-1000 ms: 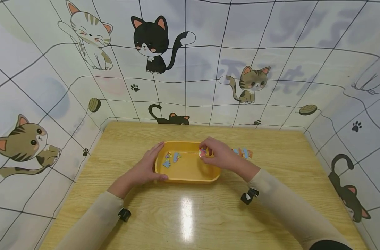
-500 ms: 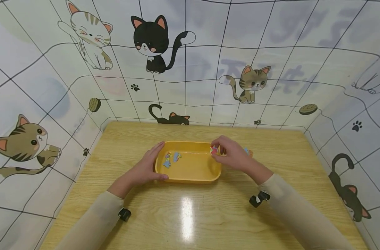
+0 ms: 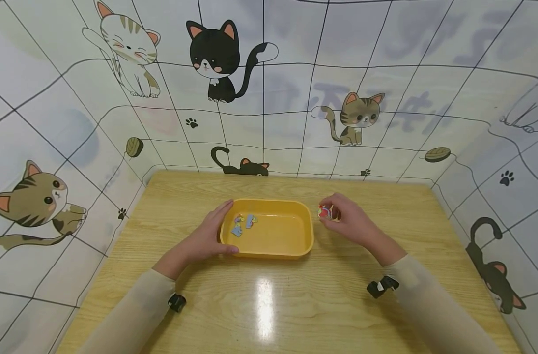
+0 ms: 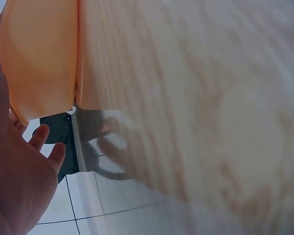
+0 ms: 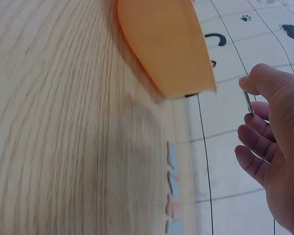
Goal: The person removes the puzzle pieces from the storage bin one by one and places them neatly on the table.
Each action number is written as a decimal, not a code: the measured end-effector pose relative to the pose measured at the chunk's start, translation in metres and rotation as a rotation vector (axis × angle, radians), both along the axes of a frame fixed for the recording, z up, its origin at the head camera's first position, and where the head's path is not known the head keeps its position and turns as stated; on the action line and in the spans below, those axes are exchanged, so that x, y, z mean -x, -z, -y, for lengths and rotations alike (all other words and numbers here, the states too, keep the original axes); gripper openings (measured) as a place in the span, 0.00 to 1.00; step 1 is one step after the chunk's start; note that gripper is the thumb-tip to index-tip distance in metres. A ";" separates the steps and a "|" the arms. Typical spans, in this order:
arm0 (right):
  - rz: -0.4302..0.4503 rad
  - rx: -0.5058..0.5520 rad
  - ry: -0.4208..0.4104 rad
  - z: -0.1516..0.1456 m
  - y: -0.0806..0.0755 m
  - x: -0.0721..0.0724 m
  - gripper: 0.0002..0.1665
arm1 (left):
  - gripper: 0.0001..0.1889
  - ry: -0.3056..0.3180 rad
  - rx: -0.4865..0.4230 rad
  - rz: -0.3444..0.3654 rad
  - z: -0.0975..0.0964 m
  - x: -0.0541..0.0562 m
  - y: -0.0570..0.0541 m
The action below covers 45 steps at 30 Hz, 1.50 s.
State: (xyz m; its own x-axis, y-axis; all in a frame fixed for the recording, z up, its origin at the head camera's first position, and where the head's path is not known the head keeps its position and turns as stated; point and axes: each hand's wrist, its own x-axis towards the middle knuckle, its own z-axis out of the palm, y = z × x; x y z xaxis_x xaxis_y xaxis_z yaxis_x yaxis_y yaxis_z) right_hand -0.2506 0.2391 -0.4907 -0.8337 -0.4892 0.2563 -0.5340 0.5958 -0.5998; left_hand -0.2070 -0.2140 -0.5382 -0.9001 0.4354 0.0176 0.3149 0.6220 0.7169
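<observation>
My left hand (image 3: 208, 235) holds the left end of the yellow tray (image 3: 269, 254), thumb at the near corner and fingers at the far one. Several small blue and yellow puzzle pieces (image 3: 238, 229) lie in the tray's left part. Just beyond the tray's right end, my right hand (image 3: 350, 221) pinches a red and white puzzle piece (image 3: 325, 212) between thumb and fingers, held above the table. In the right wrist view, that piece shows edge-on as a thin sliver (image 5: 249, 104).
A row of several puzzle pieces (image 5: 172, 183) lies on the wooden table (image 5: 78, 161) in the right wrist view; in the head view my right hand hides them. Behind the table stands a wall covering (image 3: 286, 132) printed with cats.
My right hand has carried the pinched puzzle piece rightward, from over the tray to beyond its right end. The left hand and tray have stayed in place.
</observation>
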 end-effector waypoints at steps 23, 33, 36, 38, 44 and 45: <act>-0.001 -0.076 0.159 -0.048 0.014 0.002 0.22 | 0.73 0.004 0.001 -0.002 0.000 0.001 0.000; -0.005 -0.082 0.183 -0.069 0.022 0.003 0.24 | 0.74 0.006 0.000 -0.010 0.000 0.002 0.001; -0.013 -0.087 0.181 -0.075 0.025 0.004 0.24 | 0.74 0.010 0.002 -0.029 0.000 0.002 0.001; -0.018 -0.088 0.180 -0.078 0.026 0.005 0.24 | 0.74 0.012 0.002 -0.031 0.000 0.002 0.001; -0.039 -0.094 0.187 -0.085 0.031 0.007 0.23 | 0.74 0.019 0.005 -0.029 0.000 0.002 0.001; -0.043 -0.094 0.189 -0.086 0.031 0.007 0.23 | 0.74 0.017 0.009 -0.027 0.000 0.003 0.002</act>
